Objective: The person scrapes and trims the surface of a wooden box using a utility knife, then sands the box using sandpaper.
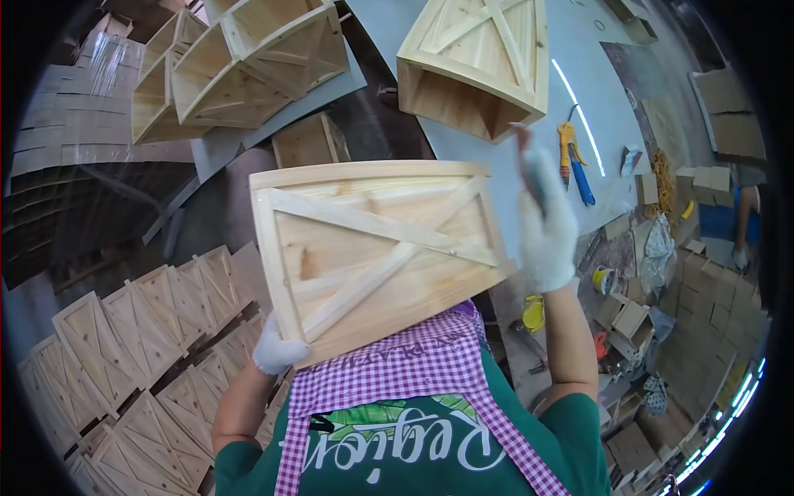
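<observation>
Here's the crate, square in the centre of my dial, its X-braced face up toward me and its whole body tilted, right end higher. My left hand, white-gloved, has the corner at 8 o'clock; those fingers are curled in and closed on the wood. The lower edge sits right in front of my checked apron.

Over at 3 o'clock, my right hand, gloved too, is up beside the crate's other end, fingers pointing toward 12. It's a blur: something dark and reddish shows at the fingertips, but I cannot tell whether the fingers grip it or how far they're open, nor whether the hand touches the crate.

Out toward 1 o'clock, a second crate stands on the pale worktop, open end my way. At 2, just past my right hand, a yellow-and-blue tool lies on the same surface. Swing to 11: a cluster of open crates. Down at 8, rows of X-braced crates crowd in behind my left arm. Far off at 3, another person's arm reaches down beside some cartons.
</observation>
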